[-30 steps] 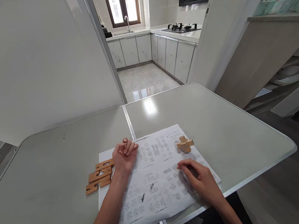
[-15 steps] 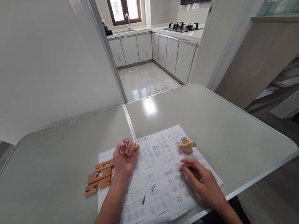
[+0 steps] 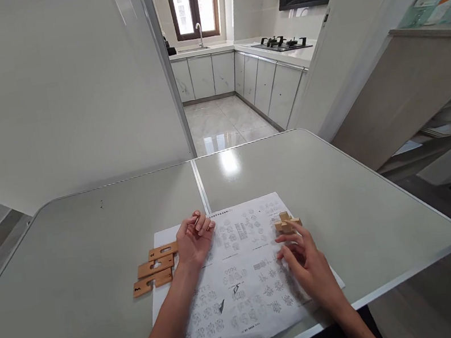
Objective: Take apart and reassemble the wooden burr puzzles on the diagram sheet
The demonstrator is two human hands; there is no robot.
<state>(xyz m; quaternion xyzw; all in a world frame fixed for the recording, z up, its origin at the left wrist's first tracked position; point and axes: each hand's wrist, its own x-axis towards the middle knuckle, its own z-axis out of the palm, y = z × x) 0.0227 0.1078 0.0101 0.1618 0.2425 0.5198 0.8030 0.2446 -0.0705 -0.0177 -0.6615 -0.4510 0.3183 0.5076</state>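
My left hand (image 3: 194,242) rests palm up on a printed paper sheet (image 3: 246,252), fingers loosely curled with nothing visible in them. Beside it on the left lie 3 flat wooden puzzle plates (image 3: 155,265) with cut-out slots and dark marks, partly overlapping the paper. Over the sheet's right side, my right hand (image 3: 311,267) has its fingers bent and apart. A small cross-shaped wooden interlocking puzzle (image 3: 283,218) stands on the paper just beyond those fingertips. The index finger covers part of it; whether it touches, I cannot tell.
The grey table (image 3: 373,225) has a metal-edged seam (image 3: 200,185) down its middle. A white wall (image 3: 65,92) stands behind on the left. Shelves with bottles (image 3: 439,0) are at the right, and a kitchen with a stove (image 3: 282,43) lies beyond the doorway.
My right hand has moved forward, its index finger now reaching over the wooden puzzle. My left hand stays in place on the paper. The whole view has shifted slightly.
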